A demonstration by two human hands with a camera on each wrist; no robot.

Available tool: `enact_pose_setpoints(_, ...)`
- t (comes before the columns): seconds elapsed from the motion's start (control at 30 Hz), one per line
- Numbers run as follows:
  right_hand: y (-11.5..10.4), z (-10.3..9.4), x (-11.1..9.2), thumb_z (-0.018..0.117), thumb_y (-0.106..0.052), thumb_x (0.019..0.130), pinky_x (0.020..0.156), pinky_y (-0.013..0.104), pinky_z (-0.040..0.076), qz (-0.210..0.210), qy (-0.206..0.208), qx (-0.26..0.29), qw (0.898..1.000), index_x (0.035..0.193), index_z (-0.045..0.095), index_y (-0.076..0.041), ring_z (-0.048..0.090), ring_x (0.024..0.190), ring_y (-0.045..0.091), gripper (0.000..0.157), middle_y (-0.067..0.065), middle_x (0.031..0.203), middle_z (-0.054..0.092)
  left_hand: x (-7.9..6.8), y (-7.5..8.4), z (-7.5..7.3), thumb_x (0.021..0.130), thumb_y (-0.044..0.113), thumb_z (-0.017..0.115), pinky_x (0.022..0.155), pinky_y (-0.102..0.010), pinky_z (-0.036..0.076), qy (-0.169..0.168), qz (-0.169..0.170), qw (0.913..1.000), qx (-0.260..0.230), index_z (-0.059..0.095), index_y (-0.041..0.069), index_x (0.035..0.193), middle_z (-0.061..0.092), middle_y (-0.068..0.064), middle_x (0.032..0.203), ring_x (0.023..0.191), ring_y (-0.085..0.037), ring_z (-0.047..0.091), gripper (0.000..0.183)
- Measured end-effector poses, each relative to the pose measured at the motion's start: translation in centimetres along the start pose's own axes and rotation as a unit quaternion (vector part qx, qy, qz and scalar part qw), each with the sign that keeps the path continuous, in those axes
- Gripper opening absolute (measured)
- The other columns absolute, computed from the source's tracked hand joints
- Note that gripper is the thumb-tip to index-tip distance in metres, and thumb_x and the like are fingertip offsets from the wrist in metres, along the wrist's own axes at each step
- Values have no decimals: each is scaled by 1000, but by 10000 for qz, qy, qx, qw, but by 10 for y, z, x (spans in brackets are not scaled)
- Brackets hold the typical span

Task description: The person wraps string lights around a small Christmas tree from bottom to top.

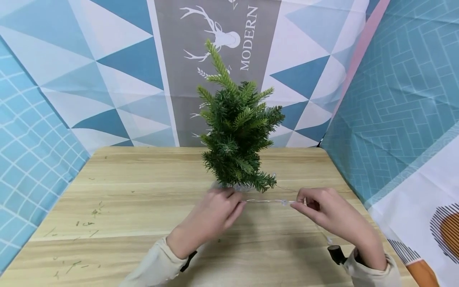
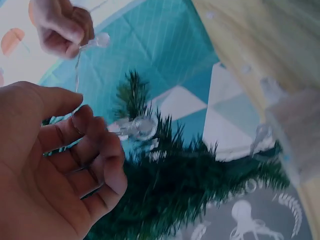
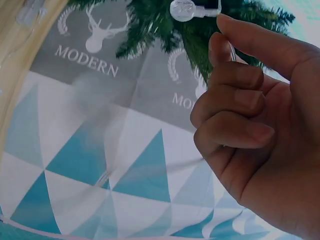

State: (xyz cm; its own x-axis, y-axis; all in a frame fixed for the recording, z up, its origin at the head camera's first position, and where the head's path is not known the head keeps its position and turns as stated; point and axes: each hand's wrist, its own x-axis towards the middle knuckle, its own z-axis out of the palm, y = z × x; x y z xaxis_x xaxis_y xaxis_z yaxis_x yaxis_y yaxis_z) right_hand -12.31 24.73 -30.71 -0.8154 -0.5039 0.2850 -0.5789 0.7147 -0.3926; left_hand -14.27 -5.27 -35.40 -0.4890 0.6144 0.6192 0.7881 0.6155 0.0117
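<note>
A small artificial Christmas tree (image 1: 240, 135) with green needle branches stands upright on the wooden table (image 1: 143, 211). Close to its base, my left hand (image 1: 215, 207) pinches the thin wire of a string of fairy lights (image 1: 263, 200) between thumb and forefinger. To the right, my right hand (image 1: 331, 211) pinches the same wire, which runs nearly straight between both hands. Beside the left fingers, a clear round bulb (image 2: 145, 127) shows in the left wrist view. Another clear bulb (image 3: 182, 10) sits at the right fingertips in the right wrist view. The lower tree is partly hidden behind the left hand.
Loose green needles (image 1: 95, 213) lie scattered over the left side of the table. A wire end with a bulb (image 1: 329, 240) hangs below the right hand. Patterned cloth (image 1: 118, 71) backs the table, with blue cloth (image 1: 401, 99) along the right side.
</note>
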Motion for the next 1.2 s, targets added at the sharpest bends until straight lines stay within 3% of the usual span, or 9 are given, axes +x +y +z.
enact_pose_setpoints(0.13,6,-7,-2,66,-26,98,47,19,38,-42,54,55,10000,77,56,-36,36,47,-4,25,-21,57,38,-1,-7,-10,96,23,63,51,-24,45,-21,-142,9999,-19,63,16,74,54,7,64,55,-8,48,23)
enact_pose_setpoints(0.3,13,-14,-4,67,-22,97,47,19,39,-219,-38,420,9989,80,60,-36,39,48,-3,23,-20,59,41,-3,-9,-21,94,21,62,42,-18,30,-402,-381,9984,-101,47,22,62,39,11,58,50,-4,34,36)
enact_pose_setpoints(0.4,18,-19,-6,66,-17,97,47,20,40,-361,-192,832,9957,84,64,-33,42,49,-1,21,-17,60,45,-3,-6,-24,94,24,63,43,-19,31,-517,-283,9982,50,43,23,59,34,11,56,52,-5,35,40)
enact_pose_setpoints(0.53,23,-27,-11,65,-3,95,46,20,42,-515,-152,1437,9882,91,68,-27,47,51,3,24,-11,64,54,-3,-1,-21,93,27,67,47,-21,42,-299,-9,9990,338,56,21,67,44,11,59,55,-7,42,29)
enact_pose_setpoints(0.67,28,-30,-15,62,16,88,43,22,37,-741,677,1956,9755,96,72,-14,45,51,5,32,-6,69,56,-3,6,-14,93,24,68,53,-26,50,-184,108,9992,330,65,17,78,53,6,65,57,-9,49,17)
enact_pose_setpoints(0.73,30,-30,-15,58,23,85,41,24,34,-837,1204,2357,9607,98,72,-4,42,50,6,32,-4,67,54,-3,10,-10,94,25,67,56,-26,52,-303,116,9988,368,70,14,94,60,3,72,62,-11,54,12)
enact_pose_setpoints(0.9,33,-31,-13,54,26,85,39,25,31,-882,2228,2871,9275,98,70,9,42,49,7,26,1,63,51,-2,16,-2,97,29,62,54,-25,48,-762,168,9958,470,58,9,131,61,1,74,62,-11,54,40)
enact_pose_setpoints(1.03,35,-38,-15,62,18,87,46,24,36,-287,2512,1988,9468,97,72,2,47,55,8,22,2,68,57,-2,18,4,97,28,63,50,-21,41,-919,212,9952,259,55,10,129,51,6,69,56,-5,44,37)
enact_pose_setpoints(1.2,50,-44,-12,71,-9,92,59,18,45,734,1820,471,9794,97,75,-20,58,66,7,13,-4,81,69,-3,17,5,96,26,64,53,-19,43,-888,247,9957,131,54,10,130,55,5,76,59,-6,48,39)
